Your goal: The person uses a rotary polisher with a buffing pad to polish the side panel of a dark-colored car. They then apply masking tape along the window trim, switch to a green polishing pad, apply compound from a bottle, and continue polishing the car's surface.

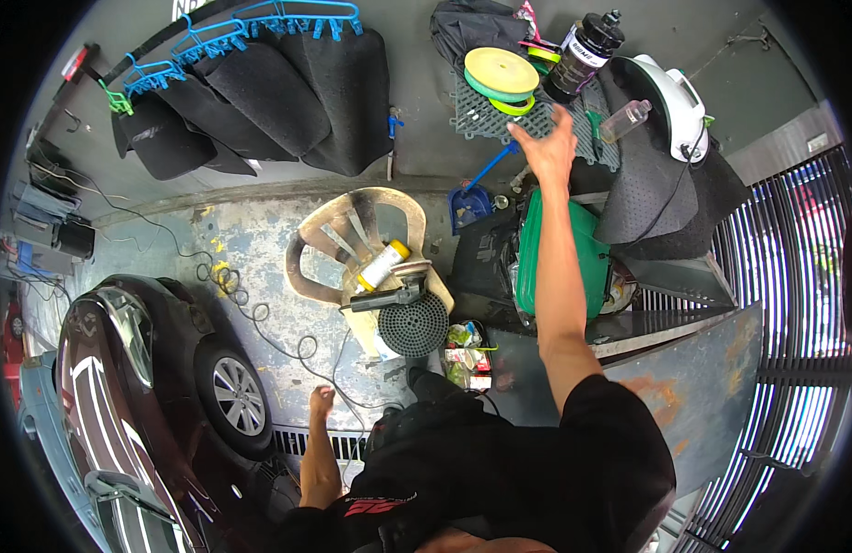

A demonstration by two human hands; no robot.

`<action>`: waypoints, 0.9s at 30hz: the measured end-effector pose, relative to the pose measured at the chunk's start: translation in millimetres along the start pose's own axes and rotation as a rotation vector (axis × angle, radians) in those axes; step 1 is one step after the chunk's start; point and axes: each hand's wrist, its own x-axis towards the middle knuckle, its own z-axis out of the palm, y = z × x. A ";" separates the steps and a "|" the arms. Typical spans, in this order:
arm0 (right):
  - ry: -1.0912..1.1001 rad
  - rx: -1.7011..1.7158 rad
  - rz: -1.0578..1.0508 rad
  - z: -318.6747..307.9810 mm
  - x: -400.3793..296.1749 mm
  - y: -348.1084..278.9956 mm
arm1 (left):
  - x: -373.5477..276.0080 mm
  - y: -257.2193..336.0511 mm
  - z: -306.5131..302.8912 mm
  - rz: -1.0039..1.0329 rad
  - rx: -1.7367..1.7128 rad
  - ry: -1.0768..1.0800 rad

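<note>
My right hand (pixel 550 146) reaches out over the front edge of a grey perforated plastic mat (pixel 478 114), fingers spread and holding nothing. Just beyond it are stacked round polishing pads (pixel 502 69), yellow over green, and a black bottle (pixel 584 59) with a white label. My left hand (pixel 322 401) hangs low near the car with its fingers curled; whether it holds anything is unclear. Between my hands, a worn plastic chair (pixel 412 207) bears a polisher (pixel 384 299), a black perforated disc (pixel 413 325) and a white bottle with a yellow cap (pixel 383 266).
A dark car (pixel 170 387) stands at the left, near a coiled cable (pixel 260 312) on the floor. Under my right arm is a green bin lid (pixel 530 256). A blue dustpan (pixel 469 207) leans by the wall; black car mats (pixel 343 97) hang from blue hangers.
</note>
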 end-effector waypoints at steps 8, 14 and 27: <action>-0.157 -0.290 -0.193 30.7 29.7 23.9 | -167.1 -83.7 -55.2 -0.585 -0.503 0.166; -0.562 -0.116 -0.084 7.7 90.3 7.5 | -241.9 -120.5 -21.1 -0.633 -0.602 0.076; -0.349 -0.006 -0.712 -83.7 -26.2 -41.0 | -319.0 -166.6 36.9 -0.205 -0.412 0.378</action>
